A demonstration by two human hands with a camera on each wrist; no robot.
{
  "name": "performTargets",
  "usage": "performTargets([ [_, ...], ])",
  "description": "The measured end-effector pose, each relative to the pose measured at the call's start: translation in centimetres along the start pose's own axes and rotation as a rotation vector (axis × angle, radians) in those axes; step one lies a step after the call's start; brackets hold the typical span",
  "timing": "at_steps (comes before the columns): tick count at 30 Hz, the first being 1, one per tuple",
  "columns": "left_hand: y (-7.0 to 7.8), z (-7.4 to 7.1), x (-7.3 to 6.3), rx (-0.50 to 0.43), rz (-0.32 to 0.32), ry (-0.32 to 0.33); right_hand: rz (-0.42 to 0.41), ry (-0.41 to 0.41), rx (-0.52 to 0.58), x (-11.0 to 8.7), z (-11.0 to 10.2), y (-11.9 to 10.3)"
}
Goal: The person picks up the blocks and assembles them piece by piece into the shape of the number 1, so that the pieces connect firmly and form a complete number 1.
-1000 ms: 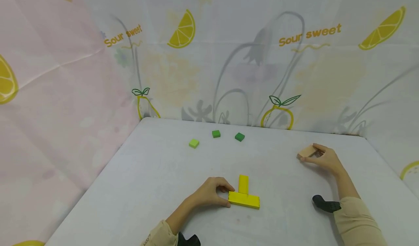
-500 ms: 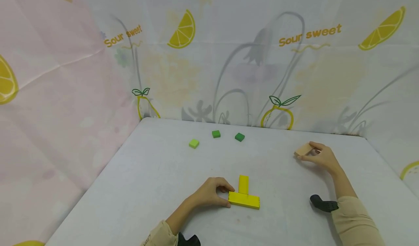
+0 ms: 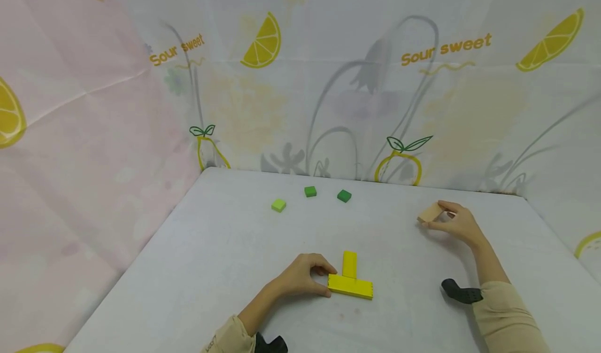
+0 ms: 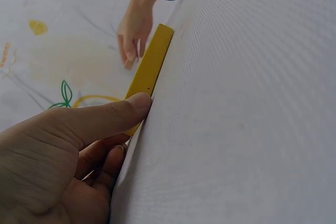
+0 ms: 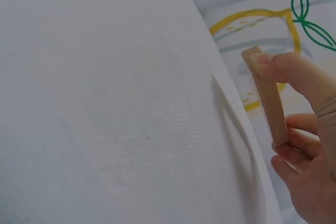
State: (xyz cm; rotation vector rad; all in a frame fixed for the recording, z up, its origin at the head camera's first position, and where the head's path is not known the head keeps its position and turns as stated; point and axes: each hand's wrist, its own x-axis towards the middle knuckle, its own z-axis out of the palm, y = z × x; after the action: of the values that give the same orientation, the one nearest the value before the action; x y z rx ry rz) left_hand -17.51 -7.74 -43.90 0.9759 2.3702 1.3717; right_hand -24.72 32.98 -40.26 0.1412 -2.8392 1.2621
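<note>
Two yellow blocks form a T on the white table: a long yellow block (image 3: 350, 287) lies crosswise near the front, and a shorter-looking yellow block (image 3: 349, 264) meets its far side. My left hand (image 3: 302, 276) pinches the left end of the crosswise block between thumb and fingers; in the left wrist view the thumb lies on the yellow block (image 4: 152, 61). At the right, my right hand (image 3: 460, 225) holds a flat plain wooden block (image 3: 430, 213) by its edges. The right wrist view shows that wooden block (image 5: 269, 100) between thumb and fingertips, raised off the table.
Toward the back of the table (image 3: 225, 248) sit a light green block (image 3: 278, 205), a mid-green block (image 3: 310, 191) and a dark green block (image 3: 345, 196). A printed cloth (image 3: 305, 108) hangs behind the far edge. Black wrist mounts (image 3: 461, 292) stick out from both sleeves.
My right hand has moved slightly left and toward the back with the wooden block. The left hand and the yellow blocks have stayed in place.
</note>
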Motion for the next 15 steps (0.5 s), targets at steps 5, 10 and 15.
performTargets([
  [5, 0.01, -0.05, 0.03, 0.012, -0.005, 0.0, -0.06, 0.018, -0.011, 0.23, 0.43, 0.1],
  [10, -0.03, 0.0, 0.03, 0.006, -0.006, 0.002, -0.092, 0.022, -0.006, 0.54, 0.78, 0.27],
  [15, -0.06, 0.02, 0.02, -0.005, -0.002, 0.002, -0.091, 0.01, 0.008, 0.67, 0.96, 0.04],
])
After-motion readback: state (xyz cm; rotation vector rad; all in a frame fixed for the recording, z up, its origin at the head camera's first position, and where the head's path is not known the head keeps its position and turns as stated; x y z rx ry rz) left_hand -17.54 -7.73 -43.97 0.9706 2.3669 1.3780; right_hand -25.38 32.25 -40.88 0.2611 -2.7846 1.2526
